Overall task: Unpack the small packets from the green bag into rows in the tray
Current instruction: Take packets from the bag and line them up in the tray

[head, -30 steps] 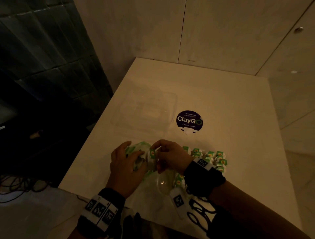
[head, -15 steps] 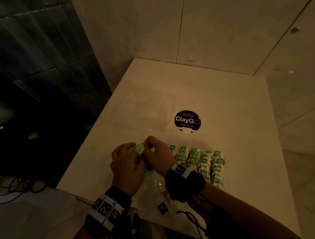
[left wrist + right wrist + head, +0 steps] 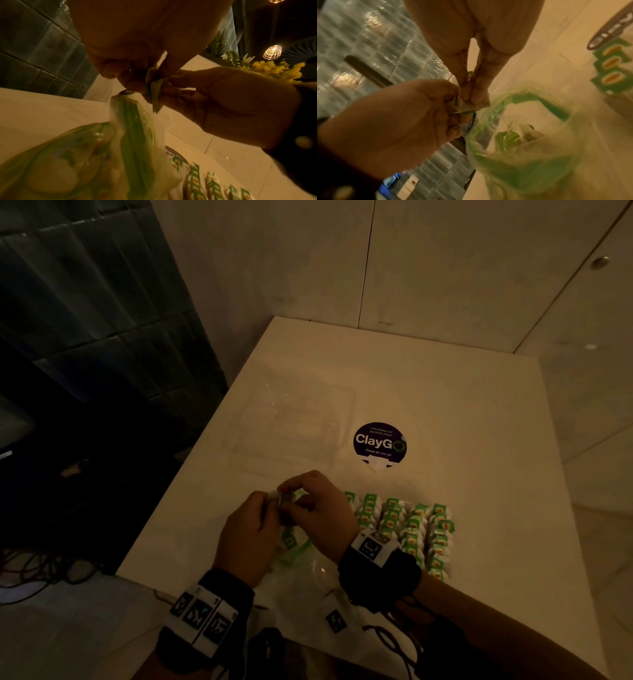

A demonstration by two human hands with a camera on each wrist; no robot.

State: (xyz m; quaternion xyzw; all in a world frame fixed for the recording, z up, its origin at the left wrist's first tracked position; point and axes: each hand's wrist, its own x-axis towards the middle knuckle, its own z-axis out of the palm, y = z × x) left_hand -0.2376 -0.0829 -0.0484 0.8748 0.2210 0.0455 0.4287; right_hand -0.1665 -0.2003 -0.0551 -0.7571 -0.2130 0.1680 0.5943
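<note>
Both hands meet over the near middle of the table. My left hand (image 3: 270, 503) and right hand (image 3: 296, 493) each pinch one small white-and-green packet (image 3: 283, 497) between fingertips. The left wrist view shows the packet (image 3: 154, 86) crumpled between the two hands. The right wrist view shows my fingertips (image 3: 471, 94) pressed on the packet (image 3: 471, 104). The green bag (image 3: 295, 546) lies under the hands. Its open mouth (image 3: 522, 128) hangs just below my left fingers, with more packets inside. Rows of packets (image 3: 404, 529) stand upright just right of my right wrist.
A clear plastic tray (image 3: 298, 426) sits further back on the white table (image 3: 462, 457), left of a round dark ClayGo sticker (image 3: 379, 443). Walls close the far side. The table's left edge drops to a dark floor with cables (image 3: 41, 570).
My right hand has shifted left and away from me, uncovering the rows of packets. Both hands now pinch the packet higher over the bag than a second ago.
</note>
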